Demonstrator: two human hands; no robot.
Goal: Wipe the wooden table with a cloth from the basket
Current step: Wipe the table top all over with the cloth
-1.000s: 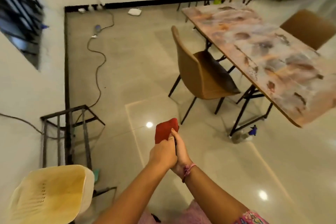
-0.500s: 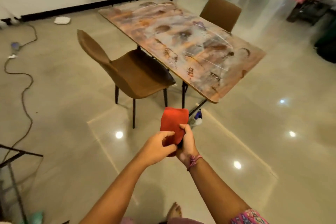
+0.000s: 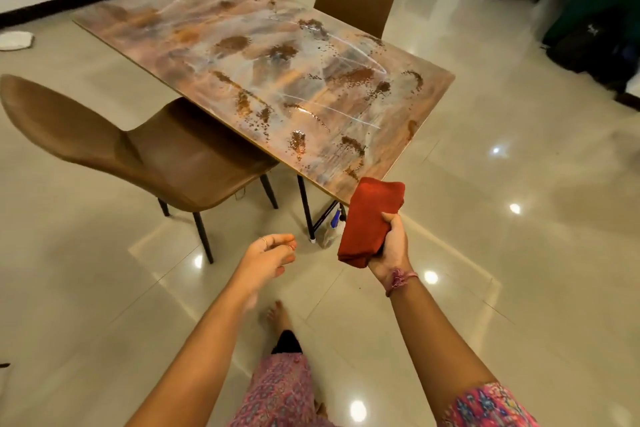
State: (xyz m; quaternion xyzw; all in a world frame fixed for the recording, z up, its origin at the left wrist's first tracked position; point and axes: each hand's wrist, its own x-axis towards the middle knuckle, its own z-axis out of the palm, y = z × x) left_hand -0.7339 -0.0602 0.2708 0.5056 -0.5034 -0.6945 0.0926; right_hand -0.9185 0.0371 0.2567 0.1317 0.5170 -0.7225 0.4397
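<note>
The folded red cloth (image 3: pixel 369 218), low and right of centre, is gripped by the curled fingers of the right hand (image 3: pixel 391 246), the left hand (image 3: pixel 266 258) loosely curled and empty, so fetching looks done while the stained wooden table (image 3: pixel 249 80) above remains unwiped.
</note>
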